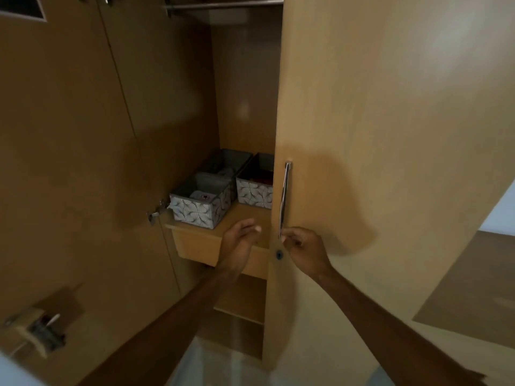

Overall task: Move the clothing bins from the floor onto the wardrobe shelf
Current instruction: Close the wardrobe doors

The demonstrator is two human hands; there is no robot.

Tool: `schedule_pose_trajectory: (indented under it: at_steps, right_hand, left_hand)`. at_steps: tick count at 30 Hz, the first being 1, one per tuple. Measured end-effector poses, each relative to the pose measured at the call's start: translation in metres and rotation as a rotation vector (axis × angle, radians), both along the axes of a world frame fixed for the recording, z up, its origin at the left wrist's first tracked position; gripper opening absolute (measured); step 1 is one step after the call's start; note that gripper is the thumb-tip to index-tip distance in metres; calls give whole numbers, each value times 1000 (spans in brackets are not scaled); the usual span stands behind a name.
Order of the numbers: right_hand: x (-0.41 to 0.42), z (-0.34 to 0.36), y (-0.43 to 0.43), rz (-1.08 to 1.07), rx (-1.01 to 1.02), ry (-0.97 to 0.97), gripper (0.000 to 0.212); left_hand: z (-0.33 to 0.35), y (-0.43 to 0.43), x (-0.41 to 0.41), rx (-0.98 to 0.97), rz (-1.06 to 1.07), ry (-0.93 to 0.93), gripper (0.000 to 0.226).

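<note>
Right grip [302,245] at handle [284,199]; seemingly three bins [199,206].

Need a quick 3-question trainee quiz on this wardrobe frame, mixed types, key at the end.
1. True or false: the grey leaf-patterned fabric bins sit on the light wooden wardrobe shelf.
2. How many bins are visible? A) one B) three C) five
3. Fill in: the right hand pinches the lower end of the door's slim metal ____.

Key: 1 true. 2 B. 3 handle. The left hand is open and holds nothing.
</note>
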State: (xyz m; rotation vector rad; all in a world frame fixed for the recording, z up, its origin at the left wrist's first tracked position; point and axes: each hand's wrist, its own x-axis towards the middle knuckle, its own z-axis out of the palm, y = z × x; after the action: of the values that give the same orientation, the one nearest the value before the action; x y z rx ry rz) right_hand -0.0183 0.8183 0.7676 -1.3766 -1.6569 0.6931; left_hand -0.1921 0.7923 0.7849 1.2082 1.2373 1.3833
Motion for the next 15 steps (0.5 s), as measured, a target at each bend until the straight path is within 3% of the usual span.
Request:
schedule_pose_trajectory:
  at_steps: [7, 15]
  right_hand:
    - [-44, -36, -45, 129, -178, 38, 32]
    - [-190, -34, -88, 500, -290, 88, 34]
  left_hand:
    - [-58, -85, -68, -110, 296, -55, 22]
    - [-55, -190, -193, -57, 703, 31, 24]
